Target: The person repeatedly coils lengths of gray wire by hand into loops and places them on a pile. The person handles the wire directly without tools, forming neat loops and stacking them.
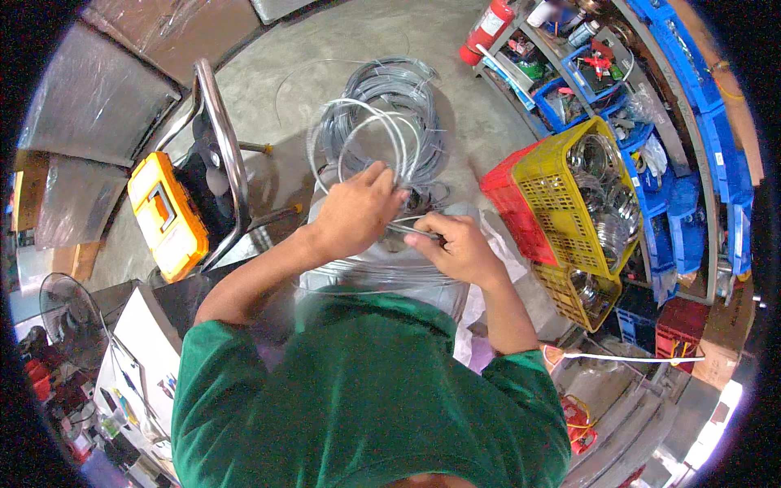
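My left hand is closed round a small coil of light grey wire, whose loops stand out beyond the fingers. Close beside it, my right hand pinches a length of the same grey wire between thumb and fingers. A small dark bit shows at that grip, too little to name. Farther off on the floor lies a big stack of grey wire coils, partly behind the held loops. More wire strands curve across just in front of my body, below the hands.
A yellow crate with shiny metal coils stands at right, against a red crate. Behind are shelves with blue bins and a fire extinguisher. At left are a chrome-framed chair, a yellow toolbox and a fan.
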A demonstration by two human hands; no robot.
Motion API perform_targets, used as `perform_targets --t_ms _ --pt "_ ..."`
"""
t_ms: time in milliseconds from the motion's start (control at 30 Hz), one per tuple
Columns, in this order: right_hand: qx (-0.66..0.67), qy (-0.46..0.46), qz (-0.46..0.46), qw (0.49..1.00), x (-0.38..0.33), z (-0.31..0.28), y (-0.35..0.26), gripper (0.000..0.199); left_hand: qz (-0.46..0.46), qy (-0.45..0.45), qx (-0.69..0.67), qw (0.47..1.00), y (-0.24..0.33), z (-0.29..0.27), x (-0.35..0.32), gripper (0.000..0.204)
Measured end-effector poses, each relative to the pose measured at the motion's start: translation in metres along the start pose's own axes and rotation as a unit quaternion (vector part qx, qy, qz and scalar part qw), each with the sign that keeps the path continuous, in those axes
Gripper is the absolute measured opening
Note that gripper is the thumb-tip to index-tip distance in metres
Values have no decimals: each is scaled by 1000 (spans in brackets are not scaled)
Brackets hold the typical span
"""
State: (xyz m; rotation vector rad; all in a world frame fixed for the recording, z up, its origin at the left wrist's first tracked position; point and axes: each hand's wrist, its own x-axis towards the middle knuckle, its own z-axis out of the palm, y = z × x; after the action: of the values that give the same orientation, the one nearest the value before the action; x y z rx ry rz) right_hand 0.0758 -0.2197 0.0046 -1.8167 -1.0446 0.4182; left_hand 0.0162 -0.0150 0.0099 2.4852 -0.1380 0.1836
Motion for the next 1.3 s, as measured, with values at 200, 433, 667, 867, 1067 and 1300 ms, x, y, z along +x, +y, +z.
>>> perform_targets --t_ms 200,433,667,867,1067,1300 --pt "-213 46 -88 972 7 -12 0 31 -16 -118 -194 974 2 -2 -2 25" --pt "-224 11 -45 973 17 -32 -10 51 45 -194 -59 978 14 -17 -4 45" --pt "-386 92 -157 904 24 -32 -22 28 186 -117 91 971 14 -31 -8 38" --pt "-294 109 -282 907 26 -23 -5 27 250 -67 64 964 21 -44 -13 36" --pt "-235 56 -244 939 31 -33 3 20 83 -155 -104 979 28 -50 -11 37" --pt "86 34 150 984 40 -41 22 23 -194 64 -307 930 3 -95 23 42"
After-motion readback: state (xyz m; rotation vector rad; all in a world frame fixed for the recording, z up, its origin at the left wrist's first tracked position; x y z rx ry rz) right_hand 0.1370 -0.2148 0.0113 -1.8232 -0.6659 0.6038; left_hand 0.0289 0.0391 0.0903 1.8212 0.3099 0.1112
